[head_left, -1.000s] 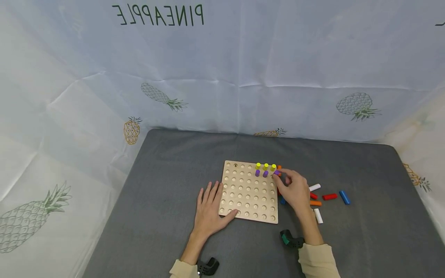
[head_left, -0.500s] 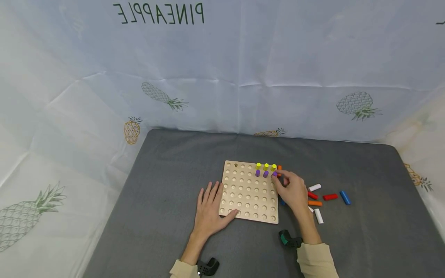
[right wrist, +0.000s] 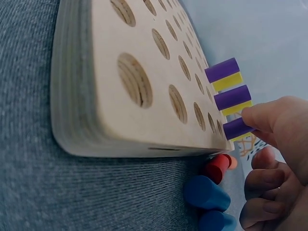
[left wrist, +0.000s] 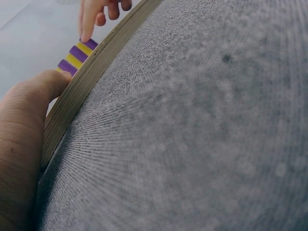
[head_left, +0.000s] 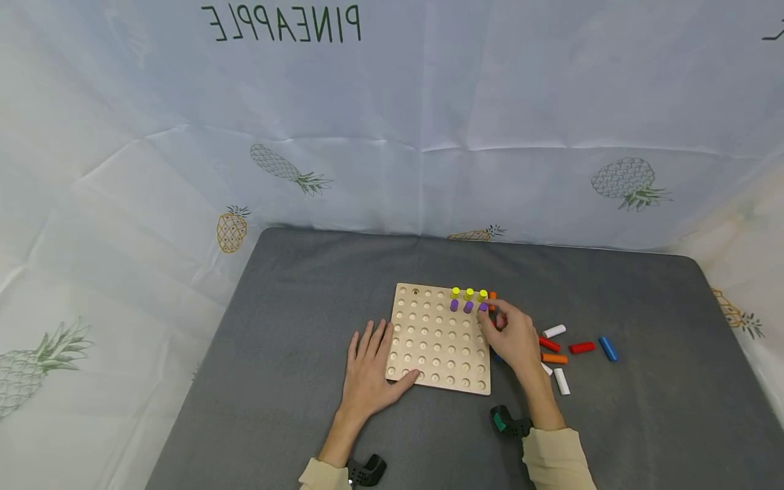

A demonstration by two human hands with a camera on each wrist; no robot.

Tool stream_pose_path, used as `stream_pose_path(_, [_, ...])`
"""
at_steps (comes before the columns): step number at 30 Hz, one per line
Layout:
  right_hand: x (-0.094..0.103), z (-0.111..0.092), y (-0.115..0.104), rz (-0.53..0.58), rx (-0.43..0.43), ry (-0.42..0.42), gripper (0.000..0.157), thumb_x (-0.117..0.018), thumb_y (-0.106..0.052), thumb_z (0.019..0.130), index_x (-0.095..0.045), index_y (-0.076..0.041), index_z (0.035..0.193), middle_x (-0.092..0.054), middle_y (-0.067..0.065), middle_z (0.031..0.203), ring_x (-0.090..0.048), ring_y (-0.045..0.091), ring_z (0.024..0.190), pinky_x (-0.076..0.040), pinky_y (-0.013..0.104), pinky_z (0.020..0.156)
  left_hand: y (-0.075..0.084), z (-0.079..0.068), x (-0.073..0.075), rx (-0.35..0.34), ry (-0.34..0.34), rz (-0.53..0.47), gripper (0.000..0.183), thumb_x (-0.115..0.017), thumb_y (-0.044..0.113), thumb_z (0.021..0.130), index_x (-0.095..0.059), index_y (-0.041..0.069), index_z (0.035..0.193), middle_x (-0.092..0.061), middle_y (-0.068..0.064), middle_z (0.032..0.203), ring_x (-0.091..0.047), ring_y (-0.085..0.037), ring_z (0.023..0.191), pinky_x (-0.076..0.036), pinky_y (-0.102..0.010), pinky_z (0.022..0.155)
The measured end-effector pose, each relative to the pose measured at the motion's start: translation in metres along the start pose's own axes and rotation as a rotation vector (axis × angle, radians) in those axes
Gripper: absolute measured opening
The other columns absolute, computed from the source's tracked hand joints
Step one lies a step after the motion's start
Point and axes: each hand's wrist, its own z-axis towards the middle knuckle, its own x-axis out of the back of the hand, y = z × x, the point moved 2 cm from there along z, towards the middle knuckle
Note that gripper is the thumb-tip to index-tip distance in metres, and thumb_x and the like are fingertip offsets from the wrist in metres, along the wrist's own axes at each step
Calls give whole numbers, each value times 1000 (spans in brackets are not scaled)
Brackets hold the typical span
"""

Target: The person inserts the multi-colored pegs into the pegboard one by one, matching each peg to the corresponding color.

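A wooden pegboard [head_left: 429, 348] with rows of round holes lies flat on the dark table. My right hand [head_left: 514, 339] is at its far right corner, thumb and index finger pinching the top of a purple peg [right wrist: 237, 128]. That peg stands in a hole at the right end of the second row, beside two other purple pegs [head_left: 461, 306]. Three yellow pegs [head_left: 469, 294] stand in the row behind. My left hand [head_left: 369, 374] rests at the board's near left corner, fingers straight along the left side and thumb on the near edge.
Right of the board lie loose pegs: white [head_left: 554, 331], red [head_left: 581, 347], blue [head_left: 608, 348] and orange [head_left: 554, 358]. Blue pegs [right wrist: 207, 192] and a red peg [right wrist: 216, 167] lie close against the board's right side, partly behind my right hand in the head view.
My right hand has moved slightly left and down with the purple peg, which has gone from tilted to upright in its hole. The left hand and board have stayed still.
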Motion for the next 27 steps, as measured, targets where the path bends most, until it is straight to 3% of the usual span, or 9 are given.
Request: stream_pose_path(27, [-3,0,4,-25,49,-35,27,-65,-26,99,-68,-11,122,-48,4,73,-40,11,54,-28,24,48,-1,-1,-2,-6,10,-1,101,-70,67,81,-38,11,159,-45,-13,161,-35,-36,154,-21,-57,127])
